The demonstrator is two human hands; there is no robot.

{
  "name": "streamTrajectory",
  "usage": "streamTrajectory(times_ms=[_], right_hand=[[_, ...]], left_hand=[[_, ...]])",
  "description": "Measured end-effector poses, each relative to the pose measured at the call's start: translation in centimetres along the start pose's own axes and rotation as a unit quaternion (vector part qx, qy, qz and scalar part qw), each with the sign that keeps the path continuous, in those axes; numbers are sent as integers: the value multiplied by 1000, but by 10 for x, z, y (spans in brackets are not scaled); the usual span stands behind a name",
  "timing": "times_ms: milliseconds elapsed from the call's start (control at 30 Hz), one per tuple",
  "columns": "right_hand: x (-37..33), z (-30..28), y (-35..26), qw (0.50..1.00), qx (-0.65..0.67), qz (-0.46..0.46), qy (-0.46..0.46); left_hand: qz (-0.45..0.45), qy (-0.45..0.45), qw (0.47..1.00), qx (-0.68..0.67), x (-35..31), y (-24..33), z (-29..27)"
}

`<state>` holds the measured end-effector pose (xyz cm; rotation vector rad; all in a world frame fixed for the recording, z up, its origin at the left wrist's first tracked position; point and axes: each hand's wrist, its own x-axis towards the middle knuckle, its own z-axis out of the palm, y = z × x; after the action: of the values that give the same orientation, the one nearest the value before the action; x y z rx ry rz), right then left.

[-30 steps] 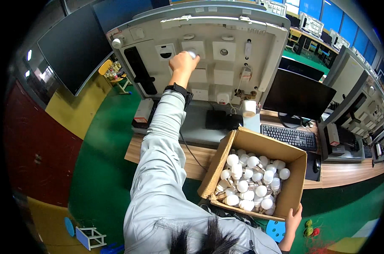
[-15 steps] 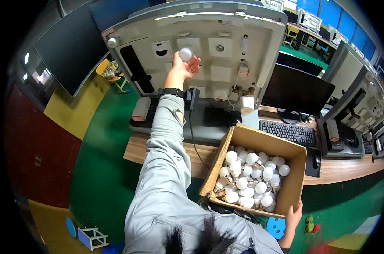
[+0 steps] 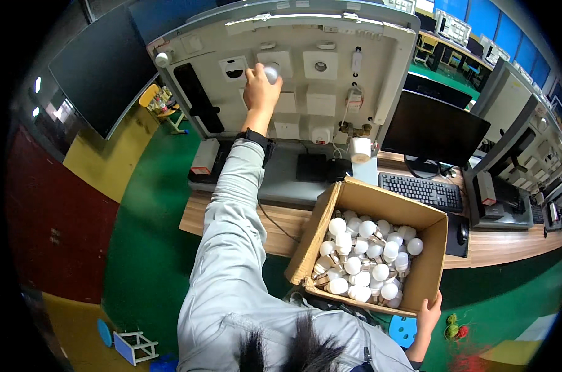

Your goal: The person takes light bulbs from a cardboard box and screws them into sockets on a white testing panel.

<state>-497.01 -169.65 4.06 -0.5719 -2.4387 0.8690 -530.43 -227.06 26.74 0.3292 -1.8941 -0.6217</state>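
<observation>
My left hand (image 3: 261, 94) is raised at the upright panel (image 3: 231, 44), its fingers curled round a white light bulb (image 3: 271, 74). The bulb is in front of a square white plate, and the bulb's base is hidden. My right hand (image 3: 428, 315) grips the near right corner of an open cardboard box (image 3: 431, 273). Many white bulbs (image 3: 367, 229) with metal bases lie jumbled in the box, which is held tilted near my body.
Switches, sockets and a round lamp holder (image 3: 320, 66) sit on the panel. A monitor (image 3: 438, 128), a keyboard (image 3: 421, 191) and a mouse (image 3: 462, 233) stand on the desk (image 3: 197, 214) to the right. A small stool (image 3: 134, 348) lies on the green floor at lower left.
My left hand has turned from palm-up under the bulb to fingers wrapped round its side, with the back of the hand showing. The box has barely shifted.
</observation>
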Motion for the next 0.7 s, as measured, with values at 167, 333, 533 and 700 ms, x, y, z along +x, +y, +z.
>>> streamTrajectory(times_ms=[167, 333, 533, 700], right_hand=[[3, -1, -4, 999, 46, -5, -15], [0, -4, -9, 1000, 12, 3, -8], [-1, -4, -16, 999, 52, 5, -14], [0, -6, -11, 1000, -3, 8, -15]], left_hand=[[-152, 44, 987, -29, 15, -16, 15], [-438, -117, 733, -506, 27, -13, 24], [-481, -252, 312, -780, 42, -41, 34], [-499, -169, 433, -731, 31, -23, 27]])
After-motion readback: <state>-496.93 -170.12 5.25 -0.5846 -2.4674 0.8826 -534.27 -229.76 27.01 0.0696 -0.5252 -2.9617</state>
